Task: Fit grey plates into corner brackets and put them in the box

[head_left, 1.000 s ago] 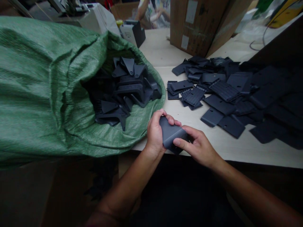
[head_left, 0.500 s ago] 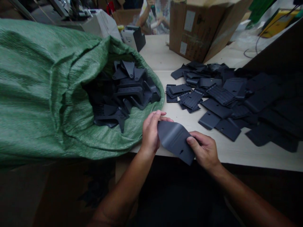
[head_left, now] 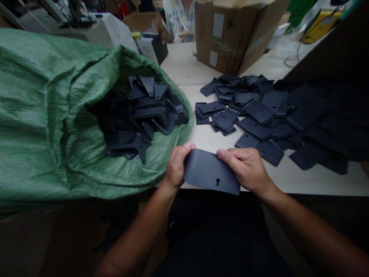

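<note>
A dark grey plastic cover plate (head_left: pixel 211 171), curved at its left end and pierced by a keyhole-shaped slot, is held between both hands at the table's front edge. My left hand (head_left: pixel 177 163) is closed on its curved left end. My right hand (head_left: pixel 249 167) grips the right side, thumb on the upper edge; the fingers behind the plate are hidden. To the left, a green woven sack (head_left: pixel 72 127) lies with its mouth open, and several dark plastic brackets (head_left: pixel 150 111) show inside. Similar flat dark plates (head_left: pixel 259 111) are heaped on the table to the right.
A cardboard box (head_left: pixel 227 38) stands at the back of the pale table (head_left: pixel 184 57). Left of it is a small white-and-black box (head_left: pixel 152 48). Another person (head_left: pixel 181 19) is across the table. A dark panel rises at the far right, near a yellow device (head_left: pixel 322 27).
The plate has been tilted and turned to lie more level, its slotted face now towards me. My right thumb has moved to its upper edge. The whole view has shifted slightly.
</note>
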`<state>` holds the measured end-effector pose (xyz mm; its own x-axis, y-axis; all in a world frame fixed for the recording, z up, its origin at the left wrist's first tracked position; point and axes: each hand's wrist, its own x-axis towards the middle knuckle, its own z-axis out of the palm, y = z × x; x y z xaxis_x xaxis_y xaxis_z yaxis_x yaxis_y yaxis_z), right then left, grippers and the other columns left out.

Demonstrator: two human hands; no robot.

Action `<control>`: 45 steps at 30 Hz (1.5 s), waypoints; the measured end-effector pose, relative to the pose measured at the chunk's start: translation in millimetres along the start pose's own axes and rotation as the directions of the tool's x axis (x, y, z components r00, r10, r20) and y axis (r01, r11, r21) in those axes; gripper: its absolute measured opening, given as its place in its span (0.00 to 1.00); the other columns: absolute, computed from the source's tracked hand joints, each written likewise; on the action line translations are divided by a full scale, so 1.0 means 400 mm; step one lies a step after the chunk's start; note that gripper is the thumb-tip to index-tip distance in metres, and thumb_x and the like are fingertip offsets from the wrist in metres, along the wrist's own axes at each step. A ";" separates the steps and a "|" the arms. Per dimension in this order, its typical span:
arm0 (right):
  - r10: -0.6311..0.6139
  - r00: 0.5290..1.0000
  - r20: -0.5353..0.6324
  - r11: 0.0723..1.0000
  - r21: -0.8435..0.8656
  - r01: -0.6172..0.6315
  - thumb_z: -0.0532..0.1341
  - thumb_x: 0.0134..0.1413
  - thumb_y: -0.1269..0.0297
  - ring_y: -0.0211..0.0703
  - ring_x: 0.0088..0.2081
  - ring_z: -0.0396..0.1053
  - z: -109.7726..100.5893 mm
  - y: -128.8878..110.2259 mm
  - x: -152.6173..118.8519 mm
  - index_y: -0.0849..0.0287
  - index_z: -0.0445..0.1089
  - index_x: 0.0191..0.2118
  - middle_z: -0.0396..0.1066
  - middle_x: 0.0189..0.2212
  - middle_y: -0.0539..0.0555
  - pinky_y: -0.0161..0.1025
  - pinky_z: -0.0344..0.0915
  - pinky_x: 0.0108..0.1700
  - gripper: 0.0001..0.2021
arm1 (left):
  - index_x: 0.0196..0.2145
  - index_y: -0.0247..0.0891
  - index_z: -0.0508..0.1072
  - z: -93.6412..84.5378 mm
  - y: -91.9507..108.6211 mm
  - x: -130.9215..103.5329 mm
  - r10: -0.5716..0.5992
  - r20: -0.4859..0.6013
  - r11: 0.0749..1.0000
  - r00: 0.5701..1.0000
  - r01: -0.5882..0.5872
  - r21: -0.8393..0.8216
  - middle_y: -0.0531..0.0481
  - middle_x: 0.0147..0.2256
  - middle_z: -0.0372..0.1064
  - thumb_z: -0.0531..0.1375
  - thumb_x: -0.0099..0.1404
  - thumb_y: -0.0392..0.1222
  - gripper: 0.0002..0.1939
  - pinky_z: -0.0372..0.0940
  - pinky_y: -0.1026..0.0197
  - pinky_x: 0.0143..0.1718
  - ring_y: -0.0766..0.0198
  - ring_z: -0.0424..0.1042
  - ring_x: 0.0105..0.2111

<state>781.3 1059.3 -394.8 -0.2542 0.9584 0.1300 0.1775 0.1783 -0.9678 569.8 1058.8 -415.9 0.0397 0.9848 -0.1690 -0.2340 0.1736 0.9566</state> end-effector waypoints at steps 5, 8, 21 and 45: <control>0.178 0.944 0.276 0.984 -0.046 -0.172 0.62 0.68 0.39 0.33 0.20 0.53 -0.028 0.019 0.042 0.60 0.68 0.20 0.55 0.17 0.46 0.35 0.46 0.21 0.32 | 0.22 0.38 0.66 -0.024 0.008 -0.001 -0.077 0.265 0.988 0.961 0.039 0.146 0.55 0.20 0.55 0.65 0.64 0.71 0.33 0.49 0.61 0.22 0.68 0.52 0.20; 0.200 0.938 0.284 0.980 -0.070 -0.188 0.60 0.69 0.37 0.34 0.19 0.54 -0.028 0.030 0.059 0.60 0.70 0.20 0.57 0.16 0.47 0.35 0.46 0.21 0.33 | 0.23 0.38 0.68 -0.023 0.014 -0.001 -0.151 0.303 0.986 0.941 0.124 0.109 0.55 0.21 0.56 0.71 0.62 0.63 0.27 0.49 0.63 0.21 0.70 0.54 0.19; 0.282 0.959 -0.027 0.934 0.235 -0.268 0.72 0.60 0.41 0.46 0.32 0.80 -0.027 0.044 0.015 0.60 0.83 0.37 0.83 0.32 0.58 0.40 0.75 0.38 0.23 | 0.30 0.37 0.75 -0.014 -0.052 0.010 0.187 -0.323 0.969 0.928 -0.228 -0.096 0.54 0.28 0.64 0.75 0.59 0.53 0.19 0.60 0.68 0.30 0.69 0.62 0.28; 0.075 0.957 0.280 0.986 0.126 -0.114 0.66 0.69 0.51 0.52 0.47 0.77 0.045 0.053 -0.053 0.59 0.82 0.45 0.81 0.43 0.55 0.43 0.72 0.52 0.16 | 0.41 0.37 0.74 0.072 -0.037 -0.001 -0.173 0.132 0.875 0.976 0.214 -0.434 0.43 0.33 0.80 0.62 0.61 0.47 0.13 0.74 0.49 0.46 0.47 0.81 0.39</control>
<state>773.3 1038.9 -422.1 -0.4960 0.8683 -0.0081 0.0841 0.0388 -0.9957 601.2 1055.9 -423.1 0.2079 0.9312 -0.2994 -0.6179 0.3623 0.6978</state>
